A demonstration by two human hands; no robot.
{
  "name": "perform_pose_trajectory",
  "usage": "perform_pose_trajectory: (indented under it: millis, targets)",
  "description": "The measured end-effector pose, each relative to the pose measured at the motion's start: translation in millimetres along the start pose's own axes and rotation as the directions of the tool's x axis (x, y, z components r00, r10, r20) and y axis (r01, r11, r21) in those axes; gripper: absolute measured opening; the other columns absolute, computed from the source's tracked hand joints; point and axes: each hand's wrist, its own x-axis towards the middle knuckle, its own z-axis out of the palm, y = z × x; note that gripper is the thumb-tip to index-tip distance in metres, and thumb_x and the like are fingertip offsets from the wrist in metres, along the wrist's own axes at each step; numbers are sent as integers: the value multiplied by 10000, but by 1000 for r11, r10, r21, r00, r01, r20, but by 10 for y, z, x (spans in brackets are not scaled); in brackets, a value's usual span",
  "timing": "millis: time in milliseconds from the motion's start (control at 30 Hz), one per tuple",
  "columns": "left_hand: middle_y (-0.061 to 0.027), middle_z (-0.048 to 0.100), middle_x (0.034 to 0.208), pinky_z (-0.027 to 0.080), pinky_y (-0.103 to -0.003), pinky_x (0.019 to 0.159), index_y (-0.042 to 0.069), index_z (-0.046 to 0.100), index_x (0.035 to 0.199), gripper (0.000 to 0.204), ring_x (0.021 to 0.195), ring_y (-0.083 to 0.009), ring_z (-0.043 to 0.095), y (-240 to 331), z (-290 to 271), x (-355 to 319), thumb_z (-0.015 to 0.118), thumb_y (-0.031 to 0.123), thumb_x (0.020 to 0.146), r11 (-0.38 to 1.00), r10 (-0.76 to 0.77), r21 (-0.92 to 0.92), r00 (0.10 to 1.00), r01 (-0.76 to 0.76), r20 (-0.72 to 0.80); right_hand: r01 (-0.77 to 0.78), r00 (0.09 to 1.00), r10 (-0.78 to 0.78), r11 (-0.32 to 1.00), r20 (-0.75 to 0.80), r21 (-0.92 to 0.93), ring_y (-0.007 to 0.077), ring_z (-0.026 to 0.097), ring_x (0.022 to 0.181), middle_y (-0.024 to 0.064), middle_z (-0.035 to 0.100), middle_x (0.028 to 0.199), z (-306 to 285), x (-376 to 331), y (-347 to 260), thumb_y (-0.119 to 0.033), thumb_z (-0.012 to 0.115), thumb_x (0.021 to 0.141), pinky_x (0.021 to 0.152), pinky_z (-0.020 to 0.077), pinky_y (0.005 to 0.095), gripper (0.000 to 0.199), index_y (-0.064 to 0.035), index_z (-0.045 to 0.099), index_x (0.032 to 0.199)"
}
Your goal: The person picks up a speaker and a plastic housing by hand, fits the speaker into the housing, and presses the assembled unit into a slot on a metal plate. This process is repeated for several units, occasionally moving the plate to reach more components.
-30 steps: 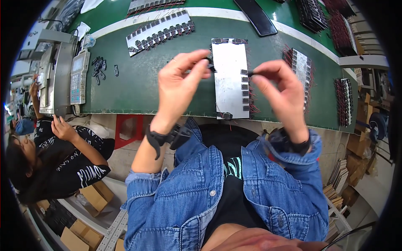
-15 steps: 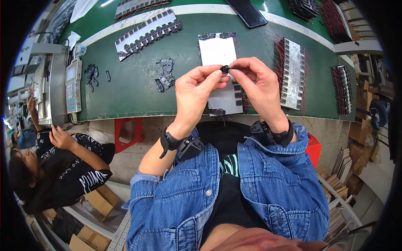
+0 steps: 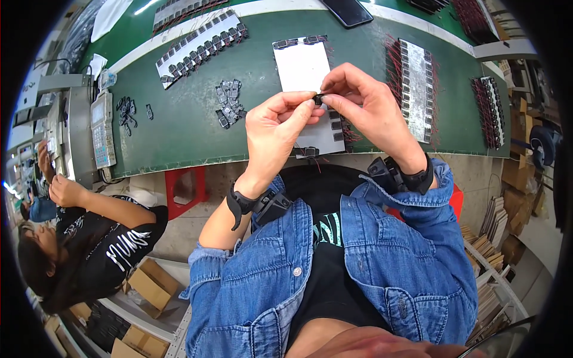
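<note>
My left hand (image 3: 276, 122) and my right hand (image 3: 365, 110) meet over a white board (image 3: 303, 70). Thumb and forefinger of both pinch a small black component (image 3: 318, 99) between them, its detail mostly covered by the fingertips. Along the board's top, right and bottom edges sit black rectangular components (image 3: 336, 125) with thin red wires. To the left of my left hand lies a loose pile of similar black parts (image 3: 229, 102) on the green table (image 3: 185, 134).
Further boards lined with wired components stand at the upper left (image 3: 200, 48) and right (image 3: 416, 89). A black phone (image 3: 349, 12) lies at the back. At left are a keypad device (image 3: 102, 128), more loose parts (image 3: 126, 113) and a co-worker (image 3: 113, 238).
My right hand has turned and lifted slightly, its fingers shifting at the component. The component stays pinched between both hands. The whole view has shifted a little; the co-worker's arm has moved.
</note>
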Motion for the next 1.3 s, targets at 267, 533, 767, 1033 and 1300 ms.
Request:
perform_pose_trajectory:
  millis: [267,533,767,1033,1300]
  targets:
    - [-122,708,1011,604,-274,789,-69,654,1122,188,871,-165,718,-12,39,-49,617,5,952,1000,19,-14,1000,-19,-1,83,993,-91,992,80,99,100,579,984,40,575,1004,79,1,89,29,556,938,859,522,258,214,-10,549,1148]
    - [-125,707,993,606,-274,777,-69,635,1173,234,857,-163,718,14,-66,-35,607,11,955,999,5,-37,1000,-4,14,49,999,-50,998,15,27,93,571,897,31,560,996,210,-19,59,-8,568,953,761,512,248,190,-7,536,1140]
    - [-137,711,999,603,-267,771,-70,636,1193,249,859,-167,719,105,-138,8,598,12,961,1000,-19,19,996,18,85,-68,996,48,956,75,286,82,597,880,35,604,1016,129,46,88,-64,606,973,756,522,247,234,11,542,1185]
    - [-143,711,1007,603,-269,771,-67,655,1134,195,868,-174,721,88,-151,-3,596,9,964,998,-32,-45,999,33,21,380,898,-438,824,-48,-421,170,690,863,88,703,997,176,-47,111,-9,691,877,732,555,274,170,6,669,1045]
    - [-144,707,989,604,-269,780,-65,646,1099,160,871,-176,723,36,-111,-11,593,3,965,997,-2,-81,1000,3,5,456,773,-630,637,-79,-622,256,716,855,103,732,965,244,-38,165,13,745,790,732,578,327,247,-25,698,1029]
